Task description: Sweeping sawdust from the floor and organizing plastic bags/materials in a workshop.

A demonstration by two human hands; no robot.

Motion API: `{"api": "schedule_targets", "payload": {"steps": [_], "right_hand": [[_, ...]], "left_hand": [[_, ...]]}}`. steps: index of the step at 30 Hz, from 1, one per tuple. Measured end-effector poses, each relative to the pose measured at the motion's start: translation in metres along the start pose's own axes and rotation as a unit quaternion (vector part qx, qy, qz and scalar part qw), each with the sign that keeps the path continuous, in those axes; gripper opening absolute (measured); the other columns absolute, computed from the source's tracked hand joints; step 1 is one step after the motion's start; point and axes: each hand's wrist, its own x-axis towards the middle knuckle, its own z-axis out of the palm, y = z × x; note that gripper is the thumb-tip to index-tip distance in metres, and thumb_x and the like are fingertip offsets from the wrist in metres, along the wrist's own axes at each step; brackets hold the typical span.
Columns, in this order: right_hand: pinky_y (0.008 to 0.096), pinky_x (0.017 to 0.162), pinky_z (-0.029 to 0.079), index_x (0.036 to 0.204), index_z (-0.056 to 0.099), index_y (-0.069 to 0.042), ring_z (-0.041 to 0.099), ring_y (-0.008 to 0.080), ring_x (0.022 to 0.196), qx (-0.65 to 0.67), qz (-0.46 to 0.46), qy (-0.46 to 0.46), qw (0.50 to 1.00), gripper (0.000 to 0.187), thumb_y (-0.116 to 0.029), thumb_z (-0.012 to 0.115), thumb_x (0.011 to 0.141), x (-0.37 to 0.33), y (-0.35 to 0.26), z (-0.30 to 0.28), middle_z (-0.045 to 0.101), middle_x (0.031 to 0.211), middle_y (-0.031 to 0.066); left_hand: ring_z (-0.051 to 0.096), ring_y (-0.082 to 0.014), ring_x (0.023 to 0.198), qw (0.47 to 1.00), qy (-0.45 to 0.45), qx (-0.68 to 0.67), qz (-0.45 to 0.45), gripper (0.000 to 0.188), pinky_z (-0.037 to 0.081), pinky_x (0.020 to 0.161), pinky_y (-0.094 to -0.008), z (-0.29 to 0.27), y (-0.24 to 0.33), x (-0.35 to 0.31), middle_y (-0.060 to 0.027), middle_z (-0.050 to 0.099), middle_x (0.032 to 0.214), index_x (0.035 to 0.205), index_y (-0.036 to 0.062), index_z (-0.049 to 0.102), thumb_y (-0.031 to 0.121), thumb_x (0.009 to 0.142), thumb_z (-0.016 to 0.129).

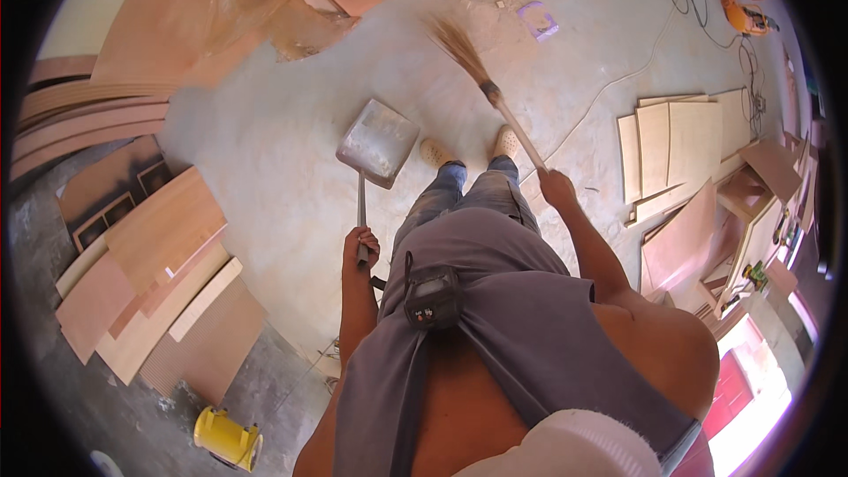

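Note:
My left hand (362,246) is closed round the upright handle of a metal dustpan (378,143), whose flat square pan is down at floor level, left of my feet. In my right hand (556,188) is the wooden stick of a straw broom (459,46). The broom slants away from me, its bristles spread and slightly blurred at the far end. Just beyond the bristle tips lies a patch of dusty debris (481,22) with small scraps. A purple-and-white wrapper (538,21) rests on the floor to the right of the bristles.
Wooden boards lie stacked at the left (168,238) and right (680,146). Crumpled clear plastic sheeting (265,9) drapes near panels at the far left. A cable (618,79) crosses the floor toward an orange tool (746,18). Behind me at left is a yellow cylinder (228,437).

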Motion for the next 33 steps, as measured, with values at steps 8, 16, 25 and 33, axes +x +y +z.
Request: {"api": "schedule_targets", "payload": {"steps": [8, 16, 25, 33], "right_hand": [[0.0419, 0.08, 0.042, 0.087, 0.062, 0.002, 0.057, 0.0353, 0.087, 0.128, 0.107, 0.011, 0.986, 0.055, -0.046, 0.036, 0.083, 0.152, -0.078, -0.004, 0.06, 0.086, 0.0213], [0.0385, 0.051, 0.045, 0.069, 0.058, -0.001, 0.057, 0.0241, 0.052, 0.153, 0.173, -0.026, 0.973, 0.044, -0.043, 0.048, 0.081, 0.056, 0.039, 0.003, 0.055, 0.054, 0.0127], [0.047, 0.078, 0.043, 0.088, 0.061, -0.001, 0.057, 0.0403, 0.086, -0.027, -0.037, 0.016, 0.999, 0.045, -0.039, 0.035, 0.087, 0.055, -0.048, -0.031, 0.06, 0.084, 0.0248], [0.0435, 0.083, 0.042, 0.091, 0.061, 0.006, 0.056, 0.0403, 0.093, 0.108, 0.095, -0.047, 0.988, 0.064, -0.053, 0.04, 0.077, 0.158, -0.026, -0.014, 0.059, 0.091, 0.0289]], "left_hand": [[0.037, -0.0028, 0.039, 0.996, 0.034, 0.076, -0.021, 0.019, 0.035, 0.037, -0.0177, 0.027, -0.007, -0.011, 0.008, 0.033, 0.047, 0.064, 0.0133, 0.04, 0.011, 0.082, 0.046], [0.034, -0.0035, 0.037, 0.995, 0.031, 0.099, -0.016, 0.025, 0.034, 0.035, -0.0183, 0.037, -0.001, -0.007, 0.008, 0.031, 0.046, 0.059, 0.0159, 0.037, 0.014, 0.081, 0.048], [0.034, -0.0035, 0.038, 0.991, 0.033, 0.131, -0.001, 0.021, 0.033, 0.035, -0.0183, 0.077, 0.01, 0.007, 0.0081, 0.029, 0.047, 0.062, 0.0152, 0.037, 0.011, 0.08, 0.047], [0.035, -0.0041, 0.038, 0.988, 0.063, 0.138, -0.007, 0.018, 0.034, 0.035, -0.0193, 0.13, -0.013, -0.006, 0.0072, 0.031, 0.047, 0.065, 0.0146, 0.039, 0.012, 0.08, 0.048]]}}
